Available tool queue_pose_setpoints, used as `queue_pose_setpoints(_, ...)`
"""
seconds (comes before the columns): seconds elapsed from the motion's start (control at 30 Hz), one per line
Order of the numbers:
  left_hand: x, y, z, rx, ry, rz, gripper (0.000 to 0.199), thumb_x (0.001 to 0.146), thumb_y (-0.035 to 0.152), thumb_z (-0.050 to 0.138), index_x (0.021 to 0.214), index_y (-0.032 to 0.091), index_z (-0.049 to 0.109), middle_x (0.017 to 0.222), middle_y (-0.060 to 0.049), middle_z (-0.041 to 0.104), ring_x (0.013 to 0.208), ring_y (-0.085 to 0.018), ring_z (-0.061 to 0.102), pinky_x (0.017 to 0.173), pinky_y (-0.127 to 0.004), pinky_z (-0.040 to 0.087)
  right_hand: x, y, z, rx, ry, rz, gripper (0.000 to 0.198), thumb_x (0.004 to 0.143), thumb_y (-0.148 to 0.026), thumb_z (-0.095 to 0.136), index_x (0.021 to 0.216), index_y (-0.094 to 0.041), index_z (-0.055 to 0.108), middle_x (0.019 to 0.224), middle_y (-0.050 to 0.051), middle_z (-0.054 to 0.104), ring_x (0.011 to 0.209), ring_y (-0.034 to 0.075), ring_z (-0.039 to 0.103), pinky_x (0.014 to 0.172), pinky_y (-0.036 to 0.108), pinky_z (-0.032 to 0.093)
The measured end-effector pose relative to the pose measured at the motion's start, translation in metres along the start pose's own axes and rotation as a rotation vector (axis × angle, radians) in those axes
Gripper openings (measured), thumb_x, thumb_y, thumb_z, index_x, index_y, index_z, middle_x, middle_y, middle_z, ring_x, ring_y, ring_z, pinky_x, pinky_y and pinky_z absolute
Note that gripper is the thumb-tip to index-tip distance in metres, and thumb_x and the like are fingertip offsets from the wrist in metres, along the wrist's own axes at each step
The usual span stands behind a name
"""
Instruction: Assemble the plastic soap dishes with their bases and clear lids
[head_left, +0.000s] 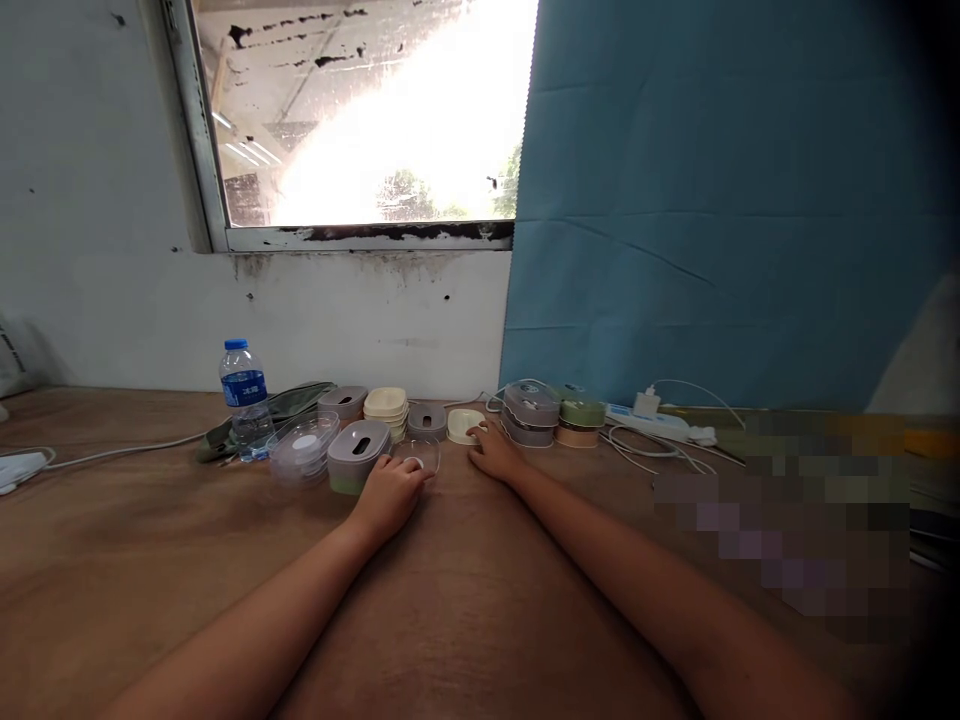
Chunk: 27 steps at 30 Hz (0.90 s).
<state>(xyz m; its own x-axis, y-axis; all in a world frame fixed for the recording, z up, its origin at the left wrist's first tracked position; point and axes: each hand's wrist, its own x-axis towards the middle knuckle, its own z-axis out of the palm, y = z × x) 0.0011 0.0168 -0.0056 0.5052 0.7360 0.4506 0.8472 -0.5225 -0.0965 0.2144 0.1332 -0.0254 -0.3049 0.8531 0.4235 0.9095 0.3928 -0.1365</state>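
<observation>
My left hand (pixel 391 495) is closed at the near edge of a clear plastic lid (pixel 429 452), thumb toward the right. Just left of that hand stands a grey-mauve oval box (pixel 358 445) with a slotted top and a green base. My right hand (pixel 496 452) has its fingers curled at the right edge of a shallow cream-coloured tray-like piece (pixel 463 427), which rests on the table. Behind and between the hands is another grey-mauve slotted piece (pixel 427 420). A stack of cream pieces (pixel 386 403) stands behind the left hand.
On the brown table (pixel 450 600), clear plastic lids (pixel 304 455) and a water bottle (pixel 245 400) stand left. Grey boxes (pixel 530 412) and a green-topped box (pixel 580 415) are right, beside a power strip (pixel 649 422) with cables. A window and blue curtain (pixel 675 200) are behind.
</observation>
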Motion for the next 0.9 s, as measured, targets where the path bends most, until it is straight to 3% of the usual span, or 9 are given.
queue_pose_setpoints(0.1,0.001,0.0,0.001,0.015,0.01,-0.001,0.029,0.085,0.016,0.04,0.105,0.024,0.059,0.095,-0.006,0.063,0.087,-0.021,0.055,0.078,-0.035,0.035,0.003,0.002,-0.008,0.006,0.108,0.051,0.037,0.071,-0.024,0.06,0.107,-0.016,0.055,0.116,0.011,0.046,0.104,0.025,0.046,0.09,0.036,0.035)
queue_pose_setpoints(0.2,0.001,0.0,0.002,0.022,0.015,0.002,0.03,0.086,0.017,0.037,0.106,0.024,0.058,0.097,-0.005,0.062,0.087,-0.021,0.054,0.077,-0.035,0.035,0.005,0.012,-0.022,-0.007,0.264,0.121,0.039,0.071,-0.022,0.056,0.109,-0.016,0.052,0.119,0.013,0.042,0.11,0.029,0.039,0.094,0.039,0.029)
queue_pose_setpoints(0.37,-0.001,0.002,0.001,-0.02,0.045,-0.005,0.029,0.083,0.02,0.042,0.109,0.022,0.056,0.101,-0.006,0.06,0.091,-0.021,0.053,0.079,-0.035,0.035,0.0,0.045,-0.038,-0.039,0.48,0.241,0.056,0.073,-0.022,0.051,0.125,-0.014,0.033,0.136,0.017,0.019,0.121,0.032,0.023,0.098,0.045,0.022)
queue_pose_setpoints(0.6,-0.002,0.008,-0.003,-0.076,0.1,0.019,0.027,0.077,0.017,0.047,0.102,0.021,0.057,0.101,-0.005,0.058,0.094,-0.022,0.051,0.083,-0.037,0.035,-0.003,0.081,-0.027,-0.043,0.513,0.244,0.061,0.066,-0.037,0.062,0.119,-0.014,0.042,0.126,0.019,0.033,0.117,0.038,0.028,0.094,0.05,0.027)
queue_pose_setpoints(0.9,-0.003,0.011,-0.006,-0.139,0.134,0.03,0.025,0.073,0.015,0.049,0.095,0.021,0.059,0.1,-0.004,0.058,0.093,-0.022,0.051,0.084,-0.037,0.035,0.001,0.077,-0.027,0.044,0.623,0.135,0.052,0.055,-0.03,0.067,0.102,-0.014,0.051,0.123,0.017,0.036,0.113,0.034,0.037,0.097,0.045,0.031)
